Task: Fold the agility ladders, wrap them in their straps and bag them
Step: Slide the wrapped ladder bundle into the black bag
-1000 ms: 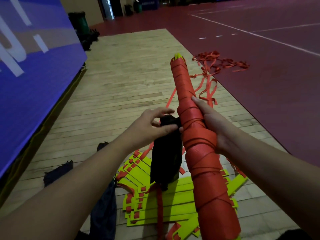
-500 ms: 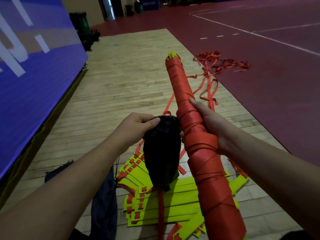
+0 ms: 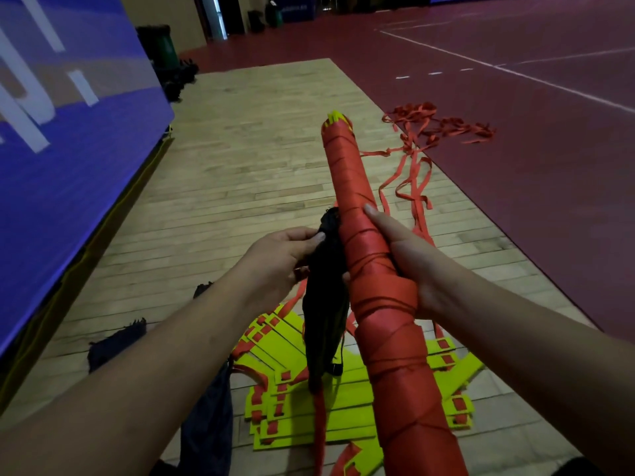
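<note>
Far to the left of the wrapped ladder, a dark cloth lies on the wooden floor. Nearer, the left hand pinches the top edge of the black bag between thumb and fingertips. Half a second ago the bag hung a little apart from the ladder with its top bunched loose. Now it is drawn up tight against the ladder's left side, and its top edge sits higher along the roll.

The ladder itself is a long roll bound in red strap, slanting up and away. The right hand grips its middle, fingers curled round it and the forefinger laid straight along it.

Below the roll, an unfolded ladder is spread flat on the floor. Beyond and to the right of the roll, loose straps lie tangled.

The wrapping looks finished and bagging looks to be beginning. The bag's mouth is not yet over either end of the roll, so it probably has to be opened first.
</note>
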Demonstrator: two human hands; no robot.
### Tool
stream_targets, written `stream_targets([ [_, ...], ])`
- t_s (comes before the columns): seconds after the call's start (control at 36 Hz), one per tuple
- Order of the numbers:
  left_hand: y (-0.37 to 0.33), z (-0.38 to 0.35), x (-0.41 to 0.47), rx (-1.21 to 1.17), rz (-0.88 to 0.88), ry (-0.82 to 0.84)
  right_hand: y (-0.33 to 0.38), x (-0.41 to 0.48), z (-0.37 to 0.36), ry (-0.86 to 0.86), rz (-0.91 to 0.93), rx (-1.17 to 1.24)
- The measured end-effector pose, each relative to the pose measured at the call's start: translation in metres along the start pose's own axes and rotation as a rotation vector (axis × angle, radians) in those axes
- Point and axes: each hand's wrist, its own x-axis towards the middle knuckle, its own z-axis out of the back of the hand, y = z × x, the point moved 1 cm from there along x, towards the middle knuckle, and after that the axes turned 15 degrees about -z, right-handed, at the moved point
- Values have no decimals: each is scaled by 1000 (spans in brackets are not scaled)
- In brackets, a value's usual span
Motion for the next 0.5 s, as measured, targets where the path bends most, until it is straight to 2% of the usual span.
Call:
stream_targets([
  [0.08,-1,6,2,-68,-17,-95,3,0,2,-9,-10,55],
  [0.19,-4,14,6,-375,46,-253,7,1,10,-40,9,72],
  [0.25,-7,16,6,-508,74,-273,8,0,12,-43,15,74],
  [0.39,-9,14,4,-575,168,-213,12,0,14,-41,31,70],
  [0.44,-12,12,2,-522,190,-144,12,-1,15,-43,30,62],
  [0.5,-14,12,2,-371,161,-34,12,-2,17,-52,29,38],
])
